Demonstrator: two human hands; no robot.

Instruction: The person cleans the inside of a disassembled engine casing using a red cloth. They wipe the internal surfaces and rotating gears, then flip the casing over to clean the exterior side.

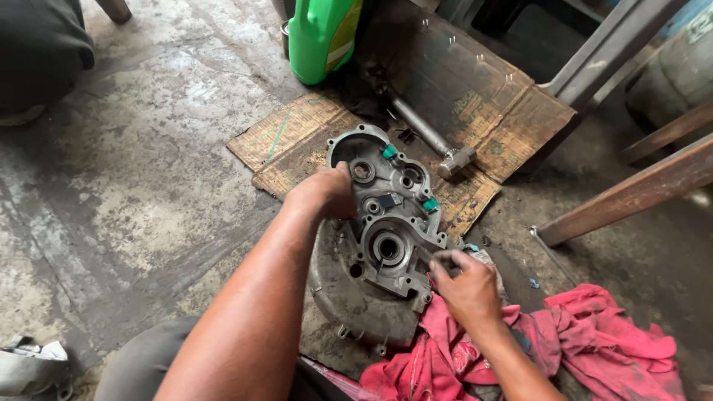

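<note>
Head view, left hand (327, 191) grip clamped on engine casing (382, 223) edge, right hand (464, 286) grip pinching small part (444, 260)

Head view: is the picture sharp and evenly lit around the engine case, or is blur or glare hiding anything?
Head view: soft, even daylight, no harsh glare; the engine case is sharp, bores readable. The left hand is crisp on its edge; the right hand is slightly soft, and what it pinches is unclear. Frame edges look stretched by the wide lens; the red rag is clear.

floor: stained grey concrete (148, 148) | flattened cardboard (475, 96) | wooden beams (631, 193) right | daylight
</note>
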